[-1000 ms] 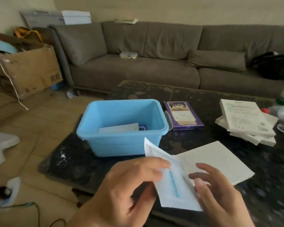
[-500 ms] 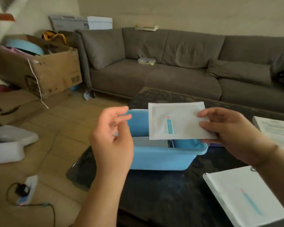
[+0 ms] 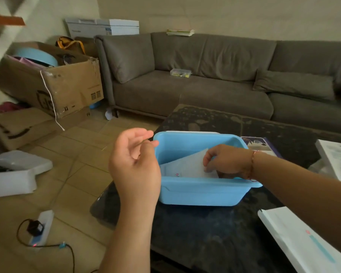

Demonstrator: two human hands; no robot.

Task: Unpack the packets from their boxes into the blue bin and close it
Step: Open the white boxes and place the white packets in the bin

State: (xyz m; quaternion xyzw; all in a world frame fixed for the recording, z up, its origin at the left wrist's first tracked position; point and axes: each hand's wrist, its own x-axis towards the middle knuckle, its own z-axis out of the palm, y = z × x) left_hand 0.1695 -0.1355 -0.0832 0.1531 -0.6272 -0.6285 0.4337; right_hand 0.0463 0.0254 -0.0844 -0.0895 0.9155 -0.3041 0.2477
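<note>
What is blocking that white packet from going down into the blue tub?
Nothing visible. The right hand already holds the white packet inside the open blue bin; the left hand hovers beside it, empty.

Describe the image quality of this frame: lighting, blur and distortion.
Head view: dim, warm indoor light with no harsh glare; the dark table barely reflects. Wide-angle bending tilts the cardboard box and walls at the left edge. The top-left corner is smeared; the blue bin, left hand and right hand holding the packet are reasonably sharp.

Bin (image 3: 201, 194) on table (image 3: 205, 233); packet (image 3: 185, 166) in bin; sofa (image 3: 205, 85) behind table; cardboard box (image 3: 67, 85) left of sofa.
</note>
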